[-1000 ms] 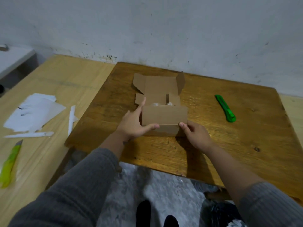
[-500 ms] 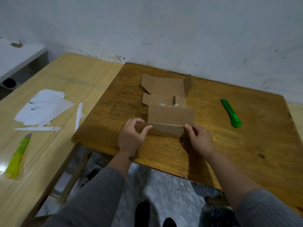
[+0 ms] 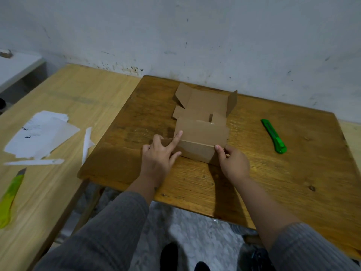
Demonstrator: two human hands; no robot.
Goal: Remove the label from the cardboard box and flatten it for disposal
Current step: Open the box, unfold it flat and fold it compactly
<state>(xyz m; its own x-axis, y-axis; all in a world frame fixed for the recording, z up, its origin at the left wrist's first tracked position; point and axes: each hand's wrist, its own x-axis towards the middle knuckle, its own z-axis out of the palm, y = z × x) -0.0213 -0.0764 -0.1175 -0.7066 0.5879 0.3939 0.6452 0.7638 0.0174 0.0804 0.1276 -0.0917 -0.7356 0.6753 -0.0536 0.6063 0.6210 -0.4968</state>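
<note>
A: So, where is the box (image 3: 202,132)?

B: On the dark table (image 3: 254,173), a little back from its near edge and left of its middle. The lid is open and lies back toward the wall (image 3: 195,36), its side flaps up. The front part is folded forward and down.

A: And the left hand (image 3: 158,159)?

B: At the box's left front corner. The forefinger lies straight along the front panel, the thumb touches the lower front face, and the other fingers curl at a small flap at the left end. It presses more than grips; whether those curled fingers truly hold the flap, I cannot tell.

A: The right hand (image 3: 233,163)?

B: At the box's right front corner, fingers curled, thumb tip on the top front edge. It pinches that corner.

A: Anything else round the box?

B: A green cutter (image 3: 274,136) lies to the right of the box, well apart, on the same table. Left of the box, on the paler table (image 3: 58,192), are white paper scraps (image 3: 42,133), two narrow strips (image 3: 87,143), and nearer the person a yellow-green cutter (image 3: 9,198). Both sleeves (image 3: 109,231) are grey.
</note>
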